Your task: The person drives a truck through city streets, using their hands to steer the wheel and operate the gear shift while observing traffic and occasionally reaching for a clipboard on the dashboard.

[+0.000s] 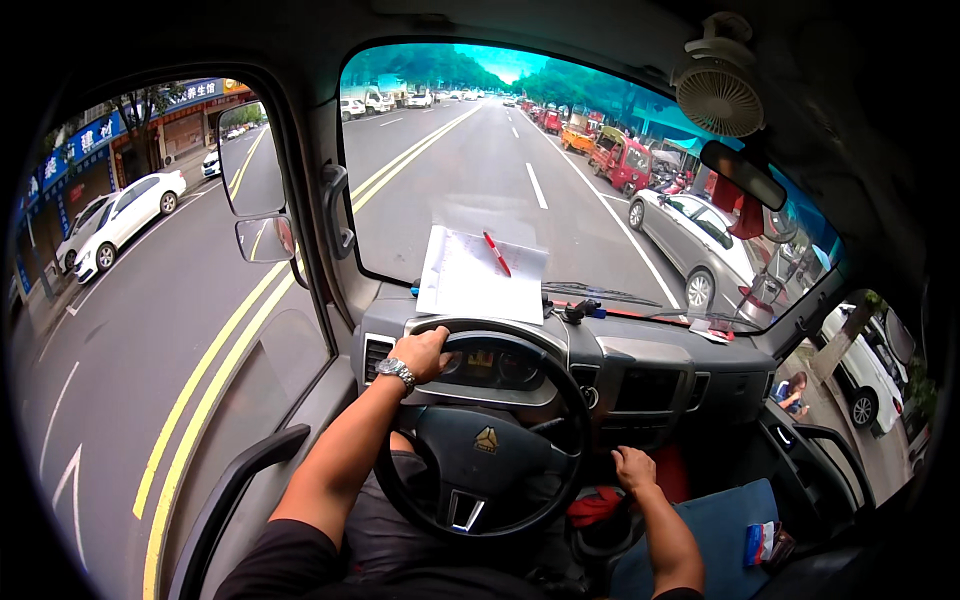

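Note:
My left hand [421, 354], with a metal watch [397, 372] on its wrist, is closed round the upper left rim of the black steering wheel [580, 400]. To the right of the wheel, my right hand [634, 469] is closed with its fingers curled down, above the floor console. Whatever it grips is hidden under the palm. A red cloth or bag [596, 507] lies just below and left of that hand. Behind the wheel, the instrument cluster [487, 365] shows a lit display.
White paper sheets [470, 280] with a red pen [497, 254] lie on the dashboard. A small fan [720, 97] hangs at the upper right. A blue-and-red packet [760, 543] rests on the blue seat [655, 560]. Outside, a silver car [695, 240] and red three-wheelers [622, 163] stand along the right.

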A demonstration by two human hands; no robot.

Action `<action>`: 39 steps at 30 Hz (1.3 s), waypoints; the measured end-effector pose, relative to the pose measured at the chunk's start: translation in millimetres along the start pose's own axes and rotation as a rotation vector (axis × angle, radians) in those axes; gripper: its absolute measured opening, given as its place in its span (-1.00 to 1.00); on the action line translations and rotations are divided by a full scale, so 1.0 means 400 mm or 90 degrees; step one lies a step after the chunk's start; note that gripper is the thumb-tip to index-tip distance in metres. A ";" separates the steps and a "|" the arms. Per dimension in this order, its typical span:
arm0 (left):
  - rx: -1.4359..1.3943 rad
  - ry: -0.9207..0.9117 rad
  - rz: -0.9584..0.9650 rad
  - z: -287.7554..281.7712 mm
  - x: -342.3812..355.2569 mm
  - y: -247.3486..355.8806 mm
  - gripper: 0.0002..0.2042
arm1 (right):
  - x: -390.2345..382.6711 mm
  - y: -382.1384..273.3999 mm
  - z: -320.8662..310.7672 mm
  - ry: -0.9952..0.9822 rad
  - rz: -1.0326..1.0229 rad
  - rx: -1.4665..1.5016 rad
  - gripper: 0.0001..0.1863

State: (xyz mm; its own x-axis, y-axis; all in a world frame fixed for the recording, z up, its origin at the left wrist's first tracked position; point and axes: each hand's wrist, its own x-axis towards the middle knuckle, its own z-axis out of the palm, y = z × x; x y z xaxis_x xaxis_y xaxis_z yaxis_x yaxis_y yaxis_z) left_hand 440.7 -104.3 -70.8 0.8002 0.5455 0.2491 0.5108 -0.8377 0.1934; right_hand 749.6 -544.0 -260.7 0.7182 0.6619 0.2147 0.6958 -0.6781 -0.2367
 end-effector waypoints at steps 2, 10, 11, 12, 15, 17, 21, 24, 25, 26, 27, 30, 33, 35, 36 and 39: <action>-0.006 0.006 -0.020 -0.003 -0.012 -0.010 -0.55 | 0.051 -0.099 -0.031 0.139 -0.026 0.244 -0.56; -0.054 0.025 -0.069 -0.007 -0.077 -0.031 -0.60 | 0.159 -0.457 -0.143 0.099 -0.086 0.300 -0.37; -0.067 0.037 -0.081 -0.009 -0.087 -0.031 -0.60 | 0.174 -0.453 -0.151 0.092 -0.099 0.295 -0.38; -0.074 0.049 -0.082 -0.003 -0.095 -0.035 -0.60 | 0.183 -0.455 -0.155 0.086 -0.113 0.291 -0.38; -0.084 0.077 -0.097 0.013 -0.107 -0.044 -0.59 | 0.199 -0.468 -0.155 0.090 -0.112 0.250 -0.42; -0.086 0.083 -0.102 0.022 -0.125 -0.050 -0.59 | 0.203 -0.478 -0.155 0.090 -0.113 0.236 -0.43; -0.095 0.092 -0.114 0.022 -0.140 -0.049 -0.57 | 0.214 -0.485 -0.160 0.113 -0.139 0.227 -0.44; -0.108 0.081 -0.133 0.012 -0.147 -0.052 -0.52 | 0.220 -0.494 -0.170 0.109 -0.137 0.214 -0.44; -0.102 0.085 -0.131 0.021 -0.151 -0.056 -0.53 | 0.217 -0.496 -0.170 0.106 -0.138 0.206 -0.44; -0.095 0.096 -0.126 0.017 -0.145 -0.058 -0.54 | 0.220 -0.499 -0.176 0.102 -0.130 0.202 -0.44; -0.094 0.090 -0.125 0.015 -0.144 -0.057 -0.53 | 0.220 -0.499 -0.178 0.099 -0.123 0.198 -0.44; -0.091 0.080 -0.124 0.018 -0.145 -0.059 -0.53 | 0.216 -0.502 -0.175 0.093 -0.111 0.194 -0.44; -0.091 0.085 -0.120 0.016 -0.145 -0.067 -0.53 | 0.215 -0.507 -0.179 0.096 -0.108 0.202 -0.44; -0.095 0.093 -0.120 0.015 -0.146 -0.066 -0.52 | 0.217 -0.515 -0.191 0.096 -0.108 0.212 -0.45; -0.095 0.088 -0.118 0.018 -0.147 -0.065 -0.52 | 0.215 -0.515 -0.195 0.095 -0.107 0.216 -0.45; -0.095 0.084 -0.109 0.011 -0.143 -0.061 -0.53 | 0.202 -0.506 -0.184 0.094 -0.098 0.221 -0.45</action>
State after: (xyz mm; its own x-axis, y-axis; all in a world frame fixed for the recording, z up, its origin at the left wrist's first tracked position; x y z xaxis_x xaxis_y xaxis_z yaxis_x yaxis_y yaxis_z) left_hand 383.6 -115.3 -93.8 0.6530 0.6863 0.3203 0.5754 -0.7246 0.3794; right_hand 667.8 -376.7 -125.8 0.6168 0.6775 0.4007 0.7689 -0.4096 -0.4909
